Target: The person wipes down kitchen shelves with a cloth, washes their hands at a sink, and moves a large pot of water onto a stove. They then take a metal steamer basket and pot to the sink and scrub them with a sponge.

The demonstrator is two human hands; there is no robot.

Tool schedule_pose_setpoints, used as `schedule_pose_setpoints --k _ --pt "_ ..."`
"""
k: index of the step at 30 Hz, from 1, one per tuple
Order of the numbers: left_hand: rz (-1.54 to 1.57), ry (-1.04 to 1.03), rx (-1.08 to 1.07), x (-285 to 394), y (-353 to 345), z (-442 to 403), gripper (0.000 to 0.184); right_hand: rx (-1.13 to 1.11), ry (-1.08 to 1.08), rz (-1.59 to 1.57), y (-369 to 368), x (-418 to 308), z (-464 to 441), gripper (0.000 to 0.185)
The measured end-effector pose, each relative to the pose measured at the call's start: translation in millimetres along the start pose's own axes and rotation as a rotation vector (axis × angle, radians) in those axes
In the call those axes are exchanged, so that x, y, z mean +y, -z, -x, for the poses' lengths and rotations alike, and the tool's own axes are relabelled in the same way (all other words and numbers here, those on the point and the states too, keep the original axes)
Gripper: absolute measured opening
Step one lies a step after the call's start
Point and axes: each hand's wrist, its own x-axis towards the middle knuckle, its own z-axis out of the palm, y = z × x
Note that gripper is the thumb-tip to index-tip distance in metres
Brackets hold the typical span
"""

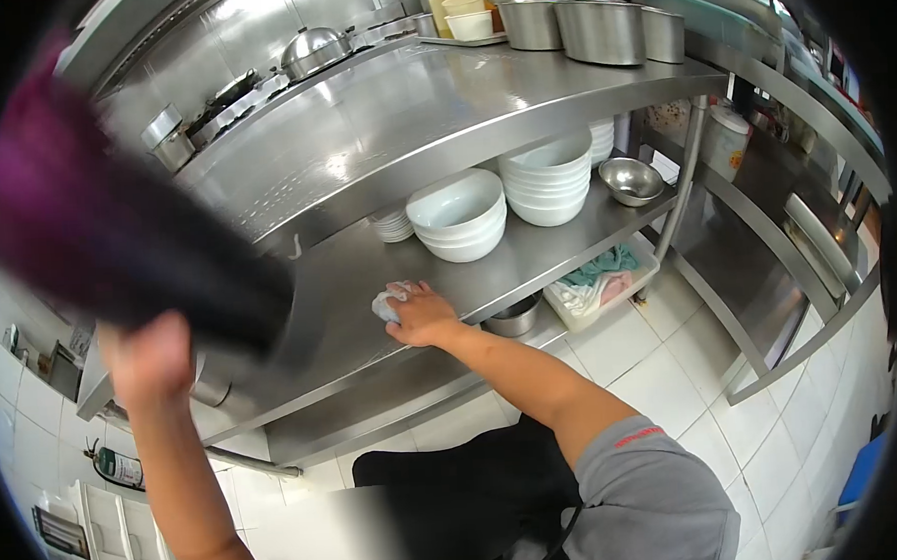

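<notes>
At steel shelf (353, 269), left hand (150, 361) raised, right hand (422, 316) palm-down on cloth (385, 303)

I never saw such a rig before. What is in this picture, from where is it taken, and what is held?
There is no machine: these are a person's bare hands, seen by a camera worn on the head, looking down. The left hand lifts a large black and purple thing, too blurred to name. The right hand holds a pale cloth on the lower shelf. Farther along it stand stacked white bowls and a metal bowl.
</notes>
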Motion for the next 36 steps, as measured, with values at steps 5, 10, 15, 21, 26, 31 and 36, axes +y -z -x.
schedule_pose_setpoints --k 5,10,15,21,26,31,36 --pt "-0.055 -0.153 -0.066 -8.3 -161.9 -165.1 0.061 -0.004 0.015 0.030 11.6 12.9 14.0 0.057" --pt "-0.247 -0.110 0.222 -51.8 -280.6 -221.0 0.082 0.101 -0.044 0.025 20.7 49.9 35.9 0.056" --pt "-0.297 -0.008 0.181 -119.2 -347.9 -264.0 0.104 0.168 -0.049 -0.013 26.5 73.1 48.9 0.056" --pt "-0.313 0.089 0.225 -133.0 -348.9 -255.6 0.093 0.183 -0.055 -0.016 29.6 73.8 57.4 0.055" --pt "-0.623 0.012 0.035 -133.7 -317.6 -261.3 0.119 0.110 -0.049 0.051 35.3 70.7 49.4 0.056" --pt "-0.481 -0.477 -0.328 -20.2 -184.5 -141.3 0.109 0.078 0.005 -0.005 51.0 66.5 45.3 0.055" --pt "-0.720 -0.130 0.027 -1.1 19.5 -65.0 0.078 -0.020 0.186 0.005 30.1 32.0 19.4 0.052"
